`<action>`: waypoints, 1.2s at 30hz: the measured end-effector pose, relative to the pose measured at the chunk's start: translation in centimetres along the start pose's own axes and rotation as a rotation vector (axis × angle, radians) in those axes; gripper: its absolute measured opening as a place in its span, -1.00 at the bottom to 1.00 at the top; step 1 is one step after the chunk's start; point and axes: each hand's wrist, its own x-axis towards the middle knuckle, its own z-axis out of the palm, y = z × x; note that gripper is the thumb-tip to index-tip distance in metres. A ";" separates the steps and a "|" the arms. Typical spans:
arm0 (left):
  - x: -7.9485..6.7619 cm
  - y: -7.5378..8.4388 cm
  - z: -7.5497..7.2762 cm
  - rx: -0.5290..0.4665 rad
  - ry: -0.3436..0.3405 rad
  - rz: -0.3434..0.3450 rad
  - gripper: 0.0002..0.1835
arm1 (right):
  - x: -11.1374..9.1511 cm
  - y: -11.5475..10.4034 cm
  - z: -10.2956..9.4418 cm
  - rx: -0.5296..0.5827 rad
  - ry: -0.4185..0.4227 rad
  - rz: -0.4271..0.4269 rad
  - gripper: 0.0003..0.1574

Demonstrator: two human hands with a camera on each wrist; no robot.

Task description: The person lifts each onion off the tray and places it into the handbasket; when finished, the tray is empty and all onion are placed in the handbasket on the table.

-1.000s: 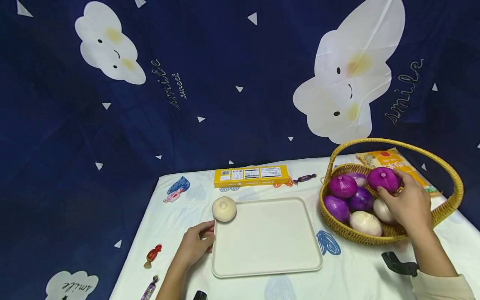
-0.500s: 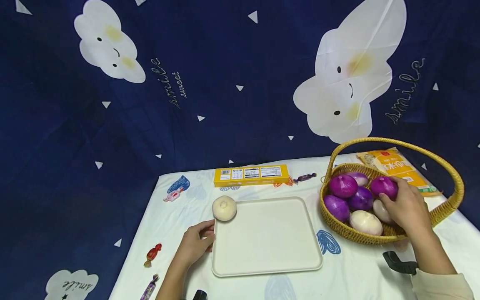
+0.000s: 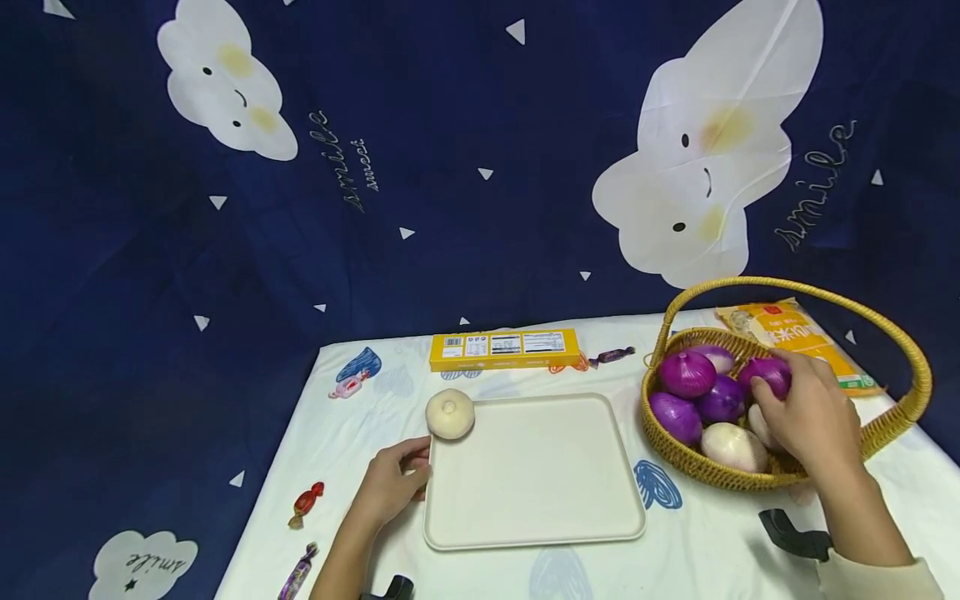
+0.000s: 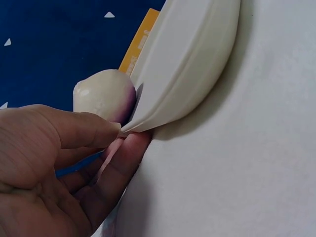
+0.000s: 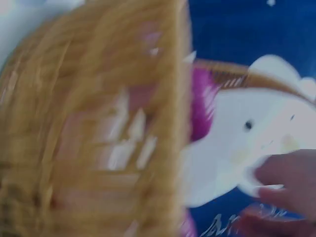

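A person's right hand (image 3: 806,417) reaches into a woven wicker basket (image 3: 892,417), its fingers curled over a purple onion (image 3: 768,372) that lies among the others at the far side of the pile; the right wrist view is too blurred to show the grip more closely. Just left of that hand, the round basket with its tall arched handle holds more smooth, glossy purple onions (image 3: 686,372) and, at the near edge just beside the hand, a pale white onion (image 3: 733,446). The left hand (image 3: 390,487) rests on the table (image 3: 697,550) at the near left corner of a smooth, cream-coloured rectangular tray (image 3: 532,471) with rounded corners; in the left wrist view its thumb and bent fingers (image 4: 123,153) pinch the tray's thin rim (image 4: 182,74). Just beyond that hand, a second white onion (image 3: 450,413), round and faintly tinged purple, sits on the tray's far left corner, touching the rim. Farther behind the left hand lies a flat yellow box (image 3: 504,349), with a wrapped sweet (image 3: 611,357) at its right end. Left of the left hand, two more wrapped sweets (image 3: 306,502) lie on the white printed tablecloth. Behind the right hand and the basket sits a yellow packet (image 3: 795,329).
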 end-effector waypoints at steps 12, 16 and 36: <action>0.0 -0.1 -0.2 -0.005 -0.006 -0.002 -0.53 | -2.2 -12.2 2.4 0.471 0.260 -0.637 -0.78; 0.1 0.0 -0.1 -0.007 -0.019 0.005 -0.54 | -2.3 -16.3 5.3 0.477 0.020 -0.679 -0.69; -0.2 0.4 -0.2 -0.025 -0.018 0.002 -0.55 | -3.7 -26.9 21.2 0.285 -0.590 -0.673 0.07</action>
